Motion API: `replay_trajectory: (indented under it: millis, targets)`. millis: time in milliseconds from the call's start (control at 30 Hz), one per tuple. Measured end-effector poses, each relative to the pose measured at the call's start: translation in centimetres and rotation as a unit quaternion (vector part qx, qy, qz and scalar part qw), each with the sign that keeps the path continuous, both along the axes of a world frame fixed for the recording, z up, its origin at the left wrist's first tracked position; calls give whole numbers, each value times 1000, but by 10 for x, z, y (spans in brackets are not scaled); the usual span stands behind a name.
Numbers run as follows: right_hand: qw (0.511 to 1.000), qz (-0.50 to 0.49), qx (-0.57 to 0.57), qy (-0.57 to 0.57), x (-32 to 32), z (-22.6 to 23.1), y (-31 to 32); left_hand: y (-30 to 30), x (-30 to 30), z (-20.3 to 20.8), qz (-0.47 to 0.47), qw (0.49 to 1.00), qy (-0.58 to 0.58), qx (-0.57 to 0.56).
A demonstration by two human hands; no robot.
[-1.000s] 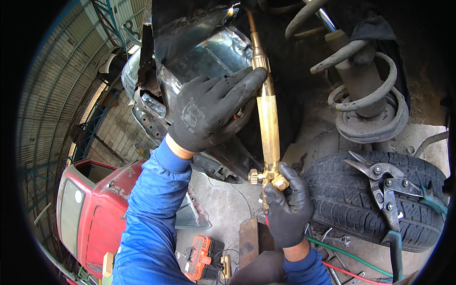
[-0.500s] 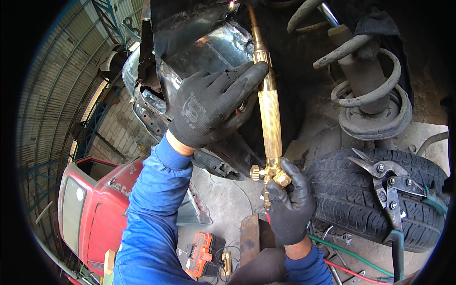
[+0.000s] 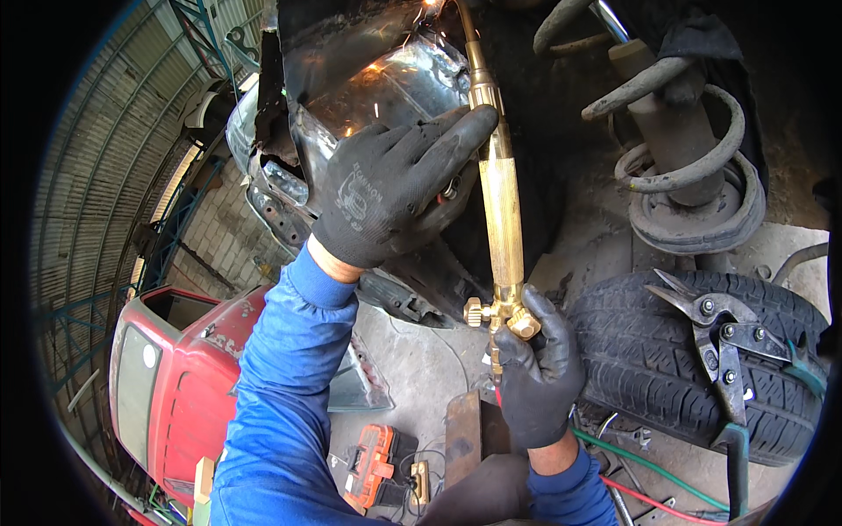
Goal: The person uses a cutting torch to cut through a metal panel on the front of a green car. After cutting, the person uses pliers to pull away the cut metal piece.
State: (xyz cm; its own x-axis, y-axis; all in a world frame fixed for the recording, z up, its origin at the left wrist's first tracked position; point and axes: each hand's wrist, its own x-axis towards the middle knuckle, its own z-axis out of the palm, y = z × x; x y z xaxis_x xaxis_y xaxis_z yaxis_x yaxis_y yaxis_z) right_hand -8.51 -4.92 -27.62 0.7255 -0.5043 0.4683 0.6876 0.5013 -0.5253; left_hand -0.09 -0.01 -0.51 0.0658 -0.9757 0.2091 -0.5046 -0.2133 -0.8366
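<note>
Well, the brass torch (image 3: 503,219) runs between your two hands, its tip beyond your left fingers, near a bright glow (image 3: 431,3) by the metal panel (image 3: 386,92). Your left hand (image 3: 377,188) lays a stretched forefinger on the torch's neck, probably to steady the tip; the other fingers are folded near a small metal-and-red thing (image 3: 451,189), and I can't tell whether they grip it. Your right hand (image 3: 542,381) has thumb and fingers closed round the lower end, seemingly so the knobs (image 3: 474,312) are within reach. The snips (image 3: 709,309) rest on the tire (image 3: 636,377) right of those fingers, perhaps to be handy. Counting up: one torch; two knobs, just above your right thumb; one pair of snips; one tire; one coil spring (image 3: 645,86), up and right of your right fingers; one green hose (image 3: 653,466) and one red hose (image 3: 645,500), below them.
</note>
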Motion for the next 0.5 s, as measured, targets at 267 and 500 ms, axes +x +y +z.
replay_trajectory:
  millis: [267, 500]
  targets:
    - [999, -50, -17, -2, 4, 0, 0, 0, 2, 0, -4, 1000, 1, 0]
    - [999, -39, -20, 10, 4, 0, 1, 0, 2, 0, -10, 1000, -2, -2]
